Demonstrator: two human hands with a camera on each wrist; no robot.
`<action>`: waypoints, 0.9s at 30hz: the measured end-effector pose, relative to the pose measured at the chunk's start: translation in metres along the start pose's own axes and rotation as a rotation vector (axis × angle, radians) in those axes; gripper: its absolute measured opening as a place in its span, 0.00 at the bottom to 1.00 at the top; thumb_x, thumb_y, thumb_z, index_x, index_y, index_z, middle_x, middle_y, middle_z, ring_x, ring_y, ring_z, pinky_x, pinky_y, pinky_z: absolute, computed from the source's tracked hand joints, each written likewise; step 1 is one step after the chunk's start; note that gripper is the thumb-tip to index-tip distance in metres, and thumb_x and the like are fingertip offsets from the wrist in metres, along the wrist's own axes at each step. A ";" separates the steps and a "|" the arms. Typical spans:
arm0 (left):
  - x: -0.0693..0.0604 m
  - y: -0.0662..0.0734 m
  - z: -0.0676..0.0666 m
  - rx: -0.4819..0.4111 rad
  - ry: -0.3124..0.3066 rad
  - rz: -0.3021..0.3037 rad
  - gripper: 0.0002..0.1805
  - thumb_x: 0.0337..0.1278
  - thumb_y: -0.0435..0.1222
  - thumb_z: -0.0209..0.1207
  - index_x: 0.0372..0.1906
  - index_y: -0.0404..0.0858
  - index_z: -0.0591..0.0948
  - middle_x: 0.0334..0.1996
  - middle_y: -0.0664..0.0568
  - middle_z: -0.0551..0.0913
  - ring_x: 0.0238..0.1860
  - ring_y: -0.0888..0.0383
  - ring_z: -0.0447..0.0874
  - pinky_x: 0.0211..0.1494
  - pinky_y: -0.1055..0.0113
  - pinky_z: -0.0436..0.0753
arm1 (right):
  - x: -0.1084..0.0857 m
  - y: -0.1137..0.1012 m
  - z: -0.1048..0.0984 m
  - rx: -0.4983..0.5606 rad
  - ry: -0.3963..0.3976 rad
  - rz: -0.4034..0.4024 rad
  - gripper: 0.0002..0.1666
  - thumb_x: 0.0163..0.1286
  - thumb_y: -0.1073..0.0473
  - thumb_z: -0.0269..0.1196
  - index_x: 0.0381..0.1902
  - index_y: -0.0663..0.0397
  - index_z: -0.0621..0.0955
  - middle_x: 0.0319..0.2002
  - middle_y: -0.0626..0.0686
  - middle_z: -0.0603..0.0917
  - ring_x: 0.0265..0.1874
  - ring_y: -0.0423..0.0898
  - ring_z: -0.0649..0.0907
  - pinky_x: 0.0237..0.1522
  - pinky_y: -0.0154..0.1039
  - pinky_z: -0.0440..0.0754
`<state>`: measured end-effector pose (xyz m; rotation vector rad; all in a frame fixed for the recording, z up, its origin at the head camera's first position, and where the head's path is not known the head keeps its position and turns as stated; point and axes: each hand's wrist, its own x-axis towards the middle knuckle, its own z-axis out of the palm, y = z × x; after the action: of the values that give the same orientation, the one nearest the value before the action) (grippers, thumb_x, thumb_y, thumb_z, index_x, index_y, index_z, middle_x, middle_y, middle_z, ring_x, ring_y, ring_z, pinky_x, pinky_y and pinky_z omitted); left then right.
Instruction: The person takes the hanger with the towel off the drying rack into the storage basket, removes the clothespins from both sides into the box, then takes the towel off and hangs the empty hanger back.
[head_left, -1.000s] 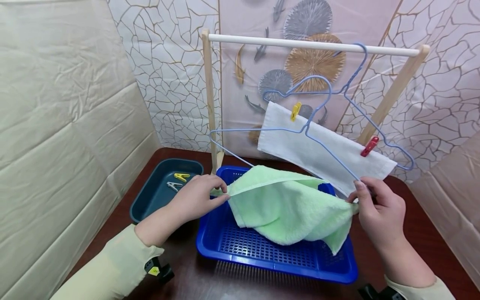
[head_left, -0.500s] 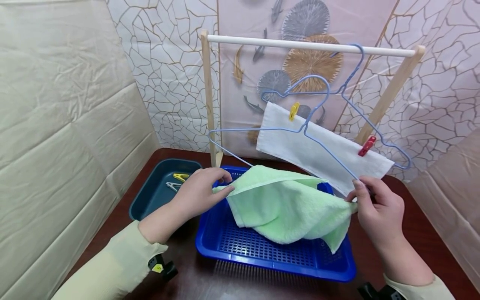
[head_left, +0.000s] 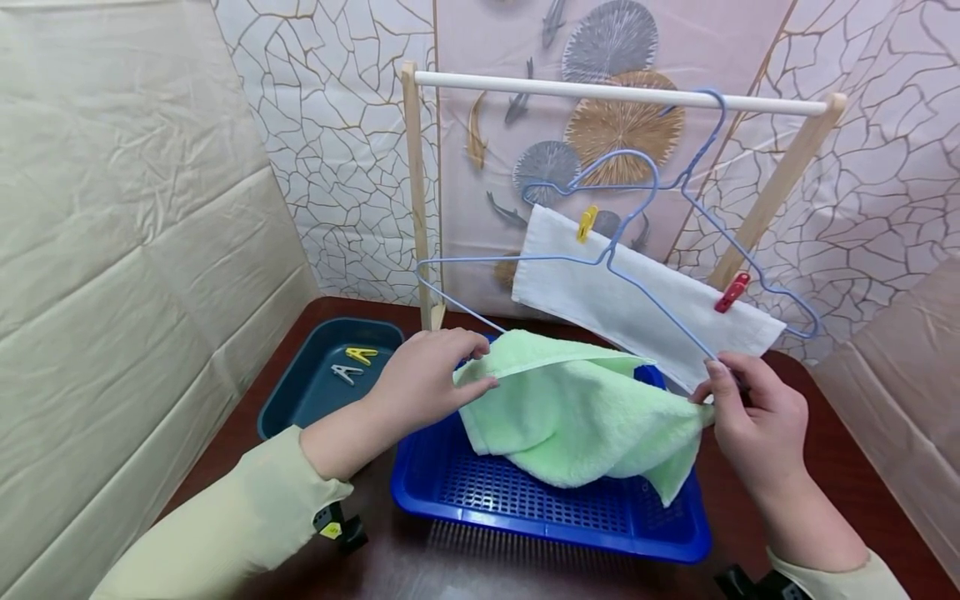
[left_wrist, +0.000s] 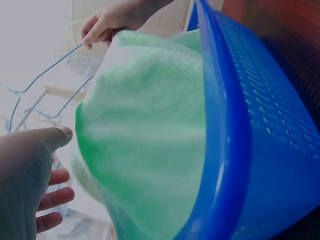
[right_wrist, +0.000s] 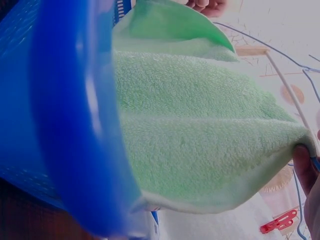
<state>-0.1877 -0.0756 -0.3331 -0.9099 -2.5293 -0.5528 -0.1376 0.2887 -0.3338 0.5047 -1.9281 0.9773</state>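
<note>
A light green towel (head_left: 577, 417) drapes over the bottom bar of a blue wire hanger (head_left: 540, 258) and droops into a blue basket (head_left: 555, 533). My right hand (head_left: 761, 417) pinches the hanger's right corner together with a corner of the towel. At the towel's left end is my left hand (head_left: 431, 371), its thumb and fingers spread apart. In the left wrist view that thumb (left_wrist: 57, 137) stands clear of the towel's edge, with nothing between it and the fingers. The hanger's left lower corner is bare, and the towel hides most of the bottom bar.
A wooden rack with a white rail (head_left: 615, 90) stands behind. From it hangs a second blue hanger (head_left: 720, 217) with a white cloth (head_left: 622, 292), held by yellow (head_left: 587, 223) and red (head_left: 732, 292) clothespins. A dark teal tray (head_left: 300, 408) at left holds two clothespins (head_left: 362, 356).
My left hand has let go of the towel's left edge and moved right and slightly up, its fingers opening. The right hand keeps its hold on the hanger and towel corner.
</note>
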 end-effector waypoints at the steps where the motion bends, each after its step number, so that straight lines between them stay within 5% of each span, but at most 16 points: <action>1: 0.001 0.002 0.001 0.015 0.009 0.018 0.20 0.56 0.54 0.67 0.47 0.47 0.83 0.38 0.61 0.84 0.39 0.64 0.80 0.45 0.63 0.78 | 0.000 0.000 0.000 -0.002 0.000 0.001 0.06 0.61 0.80 0.63 0.37 0.74 0.82 0.20 0.44 0.82 0.22 0.25 0.78 0.22 0.19 0.70; 7: 0.003 0.006 0.006 0.098 0.050 0.131 0.21 0.54 0.53 0.69 0.48 0.45 0.81 0.39 0.59 0.83 0.37 0.62 0.80 0.38 0.65 0.78 | 0.000 -0.001 -0.001 -0.006 0.000 0.001 0.04 0.63 0.77 0.63 0.37 0.73 0.82 0.21 0.43 0.82 0.23 0.25 0.78 0.22 0.19 0.70; 11: 0.005 0.008 0.007 0.133 0.065 0.141 0.19 0.56 0.50 0.69 0.48 0.46 0.82 0.41 0.58 0.83 0.39 0.61 0.80 0.38 0.66 0.79 | 0.000 -0.002 -0.001 0.002 0.000 0.003 0.04 0.65 0.75 0.63 0.37 0.74 0.82 0.21 0.44 0.82 0.23 0.25 0.78 0.22 0.19 0.71; 19: 0.009 0.009 0.006 0.086 0.076 0.076 0.05 0.61 0.43 0.66 0.39 0.49 0.85 0.36 0.62 0.83 0.35 0.65 0.80 0.35 0.69 0.78 | 0.001 -0.003 -0.001 0.005 0.007 0.003 0.04 0.65 0.75 0.63 0.37 0.74 0.82 0.21 0.44 0.82 0.23 0.26 0.79 0.22 0.19 0.71; 27: 0.010 0.013 0.003 -0.136 -0.008 -0.075 0.02 0.64 0.43 0.63 0.38 0.52 0.85 0.34 0.67 0.82 0.35 0.68 0.80 0.32 0.73 0.77 | 0.002 -0.004 -0.002 -0.002 0.018 0.006 0.05 0.63 0.78 0.63 0.37 0.74 0.82 0.20 0.42 0.82 0.21 0.25 0.78 0.22 0.19 0.70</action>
<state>-0.1871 -0.0597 -0.3278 -0.8679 -2.5677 -0.7536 -0.1350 0.2877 -0.3294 0.4871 -1.9153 0.9801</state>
